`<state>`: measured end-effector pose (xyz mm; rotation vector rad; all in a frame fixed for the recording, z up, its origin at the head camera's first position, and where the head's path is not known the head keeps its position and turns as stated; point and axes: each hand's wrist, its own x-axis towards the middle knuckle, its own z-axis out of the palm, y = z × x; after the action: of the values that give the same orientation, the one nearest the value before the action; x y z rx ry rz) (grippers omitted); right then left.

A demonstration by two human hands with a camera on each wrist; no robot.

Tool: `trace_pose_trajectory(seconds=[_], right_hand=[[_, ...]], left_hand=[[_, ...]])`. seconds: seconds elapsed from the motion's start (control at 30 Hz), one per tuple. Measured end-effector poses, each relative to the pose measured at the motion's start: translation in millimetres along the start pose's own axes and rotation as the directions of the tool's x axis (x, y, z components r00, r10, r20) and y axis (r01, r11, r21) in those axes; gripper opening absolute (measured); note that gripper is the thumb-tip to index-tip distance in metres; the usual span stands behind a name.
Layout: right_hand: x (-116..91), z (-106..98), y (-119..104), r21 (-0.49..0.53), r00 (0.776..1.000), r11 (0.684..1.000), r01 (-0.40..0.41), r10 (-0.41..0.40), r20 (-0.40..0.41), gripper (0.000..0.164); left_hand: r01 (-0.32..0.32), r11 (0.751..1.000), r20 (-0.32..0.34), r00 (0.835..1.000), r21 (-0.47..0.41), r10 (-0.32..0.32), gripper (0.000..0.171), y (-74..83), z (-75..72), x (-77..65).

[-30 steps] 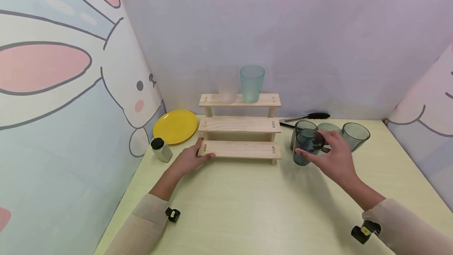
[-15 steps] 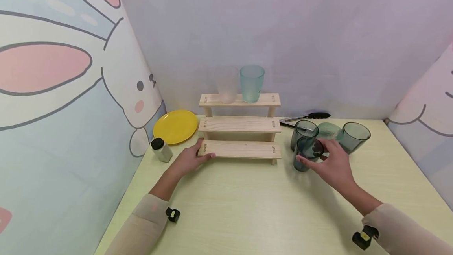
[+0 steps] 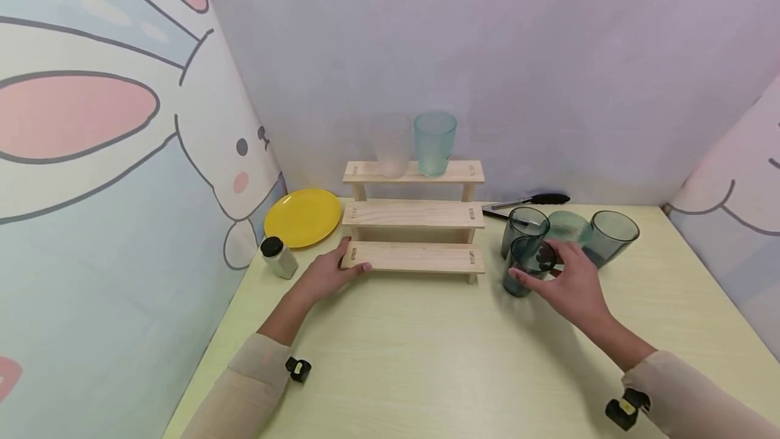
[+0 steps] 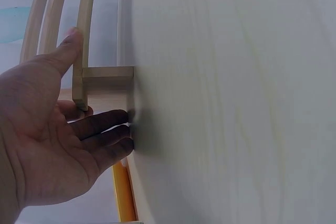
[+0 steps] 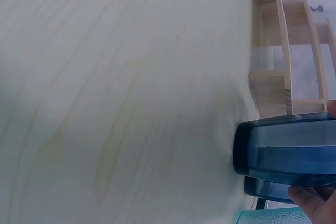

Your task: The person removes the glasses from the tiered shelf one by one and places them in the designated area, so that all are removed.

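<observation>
Down has come the smoky glass, just in front of a second glass, my right hand pinching its sides, left hand gripping the rack; sideways drift could knock the pair together.

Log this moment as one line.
left hand: holds wooden rack | right hand: holds front dark glass | top shelf: pale cup, blue cup

A stepped rack stands toward the tabletop's back edge, tumblers on its top tier; plate and jar (jar nearer the front edge) sit left, glasses right, tongs behind them.
</observation>
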<state>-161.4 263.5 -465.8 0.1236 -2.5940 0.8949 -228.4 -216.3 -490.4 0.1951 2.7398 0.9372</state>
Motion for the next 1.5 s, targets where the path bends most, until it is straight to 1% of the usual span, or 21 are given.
trace_pose_trajectory(seconds=[0.17,0.33,0.5,0.7,0.83,1.0,1.1,1.27,1.37,1.5], right_hand=[[0.0,-1.0,0.9,-0.016,1.0,1.0,-0.004,0.004,0.012,0.079],[1.9,-3.6,-0.9,-0.01,0.998,1.0,-0.017,0.017,0.057,0.086],[4.3,-9.8,-5.1,0.041,0.997,0.999,-0.022,0.02,0.068,0.086],[13.4,-19.8,-9.9,0.131,0.999,0.991,0.002,-0.007,0.036,0.078],[23.8,-27.7,-15.2,0.145,1.0,0.989,0.029,-0.029,0.001,0.071],[39.3,-36.6,-26.2,0.141,0.999,0.99,0.032,-0.029,-0.025,0.066],[51.4,-40.3,-32.8,0.14,0.999,0.989,0.04,-0.038,-0.014,0.069],[71.6,-42.8,-42.6,0.12,0.997,0.992,0.034,-0.041,0.061,0.085],[82.8,-41.7,-47.4,0.131,0.993,0.991,0.018,-0.033,0.11,0.095],[98.9,-37.8,-56.9,0.132,0.99,0.991,0.015,-0.033,0.136,0.101]], left_hand=[[-0.007,1.0,0.003,1.0,0.002,0.007,0.117,1.3,-0.2,-0.3],[-0.007,1.0,0.0,1.0,0.008,0.007,0.116,1.6,-0.5,-0.6],[0.001,1.0,0.003,1.0,-0.002,-0.001,0.116,1.9,-0.6,-0.3],[0.004,1.0,0.01,1.0,-0.008,-0.004,0.117,0.3,1.0,0.4],[0.003,1.0,0.011,1.0,-0.005,-0.003,0.117,0.0,0.9,1.4],[0.005,1.0,0.01,1.0,-0.002,-0.005,0.116,0.9,-0.4,1.7],[0.015,1.0,0.008,1.0,-0.012,-0.015,0.117,0.8,-0.4,2.4],[0.029,0.999,0.004,1.0,-0.028,-0.029,0.119,0.7,0.7,3.0],[0.028,0.999,0.006,1.0,-0.025,-0.028,0.119,-0.2,0.9,3.4],[0.03,0.999,0.007,1.0,-0.016,-0.03,0.119,-1.0,-0.1,2.9]])
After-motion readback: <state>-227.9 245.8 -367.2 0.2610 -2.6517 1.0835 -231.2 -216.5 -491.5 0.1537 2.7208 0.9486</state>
